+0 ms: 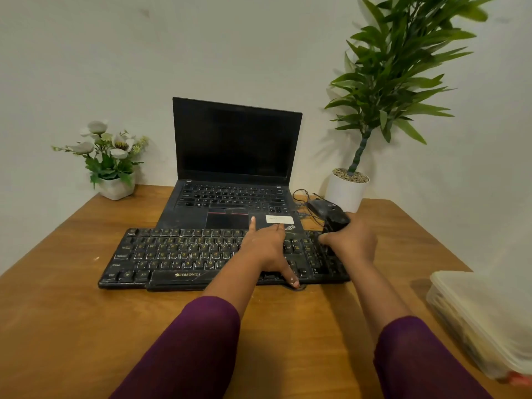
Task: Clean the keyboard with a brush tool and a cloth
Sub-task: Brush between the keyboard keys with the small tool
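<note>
Under right hand (349, 240), blurred dark tool (334, 218).

keyboard (178, 254) is dusty matt black plastic; desk (72, 312) looks like smooth brown wood grain; box (483, 318) on the right is cloudy see-through plastic

Keyboard (178, 259) on table (57, 312), laptop (234, 168) just behind it. Flower pot (116, 187) back left; plant pot (345, 194) back right, mouse (319, 205) before it. Plastic box (483, 318) at right edge.
</note>
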